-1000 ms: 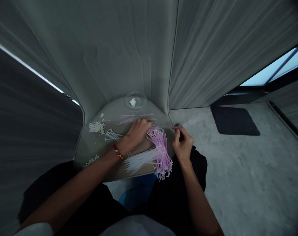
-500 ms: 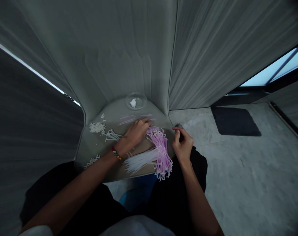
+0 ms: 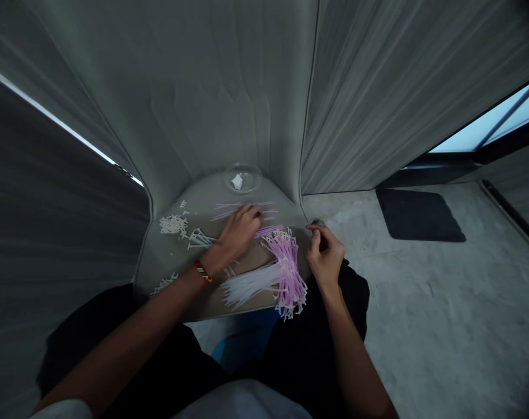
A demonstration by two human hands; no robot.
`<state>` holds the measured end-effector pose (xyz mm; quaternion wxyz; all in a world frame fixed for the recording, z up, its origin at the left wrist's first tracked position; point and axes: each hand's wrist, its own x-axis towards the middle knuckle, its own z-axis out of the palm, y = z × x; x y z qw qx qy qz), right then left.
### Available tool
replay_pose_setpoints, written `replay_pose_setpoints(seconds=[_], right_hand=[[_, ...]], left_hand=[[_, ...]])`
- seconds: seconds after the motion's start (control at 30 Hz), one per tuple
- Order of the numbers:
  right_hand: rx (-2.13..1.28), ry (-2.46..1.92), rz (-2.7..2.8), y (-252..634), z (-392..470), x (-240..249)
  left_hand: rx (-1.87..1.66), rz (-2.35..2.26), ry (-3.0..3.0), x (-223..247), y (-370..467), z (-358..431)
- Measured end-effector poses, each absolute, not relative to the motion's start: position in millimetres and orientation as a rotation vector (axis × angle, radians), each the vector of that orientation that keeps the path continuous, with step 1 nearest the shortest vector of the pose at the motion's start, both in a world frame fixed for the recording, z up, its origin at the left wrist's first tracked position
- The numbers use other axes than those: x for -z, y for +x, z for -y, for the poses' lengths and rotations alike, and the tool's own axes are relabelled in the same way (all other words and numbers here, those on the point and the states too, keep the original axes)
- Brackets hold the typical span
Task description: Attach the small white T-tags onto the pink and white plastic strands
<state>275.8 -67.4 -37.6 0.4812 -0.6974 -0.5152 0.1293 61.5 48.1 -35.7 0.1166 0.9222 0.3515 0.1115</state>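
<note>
My left hand (image 3: 242, 227) reaches over the chair seat with its fingers bent down and pressed together, beside thin pink sticks (image 3: 269, 231). Whatever its fingertips may hold is hidden. My right hand (image 3: 326, 256) is closed in a pinch just off the seat's right edge, thumb against index finger; I cannot make out anything between them. Between the hands lies a thick bundle of pink sticks with white T-shaped ends (image 3: 288, 273). A fan of plain white sticks (image 3: 249, 285) lies against it. A few white T-ended sticks (image 3: 198, 238) rest left of my left hand.
On the chair seat (image 3: 155, 256) lie a heap of small white pieces (image 3: 172, 224) and another small heap (image 3: 164, 283) near the front left. A clear round dish (image 3: 251, 180) with a white scrap stands against the backrest. Right of the chair, a dark mat (image 3: 421, 215) lies on the floor.
My left hand has shifted slightly left and away from me, uncovering more of the pink sticks beside it. My right hand keeps its pinch in nearly the same place.
</note>
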Motion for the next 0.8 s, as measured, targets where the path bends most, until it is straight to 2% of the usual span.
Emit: replay_pose_setpoints(seconds=[0.43, 0.6, 0.8], right_hand=[[-0.315, -1.695, 1.262, 275.4, 66.3, 37.7], [-0.325, -1.723, 1.275, 274.6, 67.6, 37.4], [-0.367, -1.732, 1.361, 280.3, 62.0, 34.4]], left_hand=[[-0.458, -1.191, 2.653, 45.9, 48.0, 0.4], [-0.493, -1.188, 2.616, 40.9, 35.3, -14.1], [-0.806, -1.263, 2.452, 11.9, -28.1, -57.7]])
